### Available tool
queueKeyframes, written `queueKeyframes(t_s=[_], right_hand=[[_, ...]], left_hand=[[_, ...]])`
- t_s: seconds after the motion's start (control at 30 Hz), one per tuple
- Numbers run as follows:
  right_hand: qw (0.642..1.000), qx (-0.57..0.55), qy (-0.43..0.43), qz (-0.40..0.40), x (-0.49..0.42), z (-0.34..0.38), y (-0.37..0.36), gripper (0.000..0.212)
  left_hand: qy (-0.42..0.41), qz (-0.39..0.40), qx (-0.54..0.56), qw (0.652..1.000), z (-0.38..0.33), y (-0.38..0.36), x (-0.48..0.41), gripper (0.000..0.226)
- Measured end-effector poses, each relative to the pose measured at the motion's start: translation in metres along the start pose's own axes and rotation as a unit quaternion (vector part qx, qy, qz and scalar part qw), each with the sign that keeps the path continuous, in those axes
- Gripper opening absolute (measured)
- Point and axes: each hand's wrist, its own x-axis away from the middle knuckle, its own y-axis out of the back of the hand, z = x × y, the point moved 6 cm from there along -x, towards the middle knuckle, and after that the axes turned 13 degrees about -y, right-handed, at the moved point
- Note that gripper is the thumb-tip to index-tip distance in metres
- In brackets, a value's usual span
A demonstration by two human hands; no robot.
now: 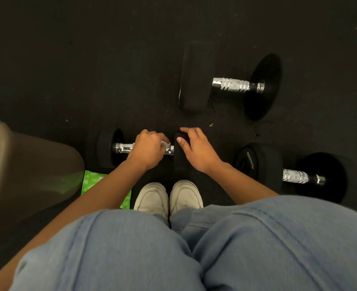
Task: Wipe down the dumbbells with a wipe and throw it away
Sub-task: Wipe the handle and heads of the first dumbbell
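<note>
On the black rubber floor (89, 70) just ahead of my white shoes (152, 196), the small dumbbell (107, 150) lies crosswise. My left hand (148, 150) is clenched around its chrome handle with the white wipe (166, 143) bunched under my fingers, against the bar. My right hand (198, 150) grips the dumbbell's right head, thumb on its near face and fingers over the top. A large dumbbell (232, 85) lies farther out to the right, and another dumbbell (295, 175) lies beside my right knee. A green wipe packet (91, 181) lies under my left forearm, touching a tan bin (36, 164).
</note>
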Motion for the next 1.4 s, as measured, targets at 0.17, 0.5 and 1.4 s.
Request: queueKeyframes(t_s=[0.17, 0.5, 1.4], right_hand=[[1.000, 0.008, -0.007, 0.012, -0.004, 0.001, 0.004, 0.047], [1.000, 0.003, -0.001, 0.016, -0.003, 0.005, 0.005, 0.043], [0.989, 0.057, 0.134, 0.034, 0.013, 0.071, 0.003, 0.044]], left_hand=[[-0.020, -0.007, -0.005, 1.000, -0.004, 0.000, 0.003, 0.029], [-0.023, -0.003, -0.057, 0.998, -0.008, 0.006, 0.007, 0.032], [0.174, -0.121, 0.551, 0.807, 0.025, 0.012, 0.031, 0.041]])
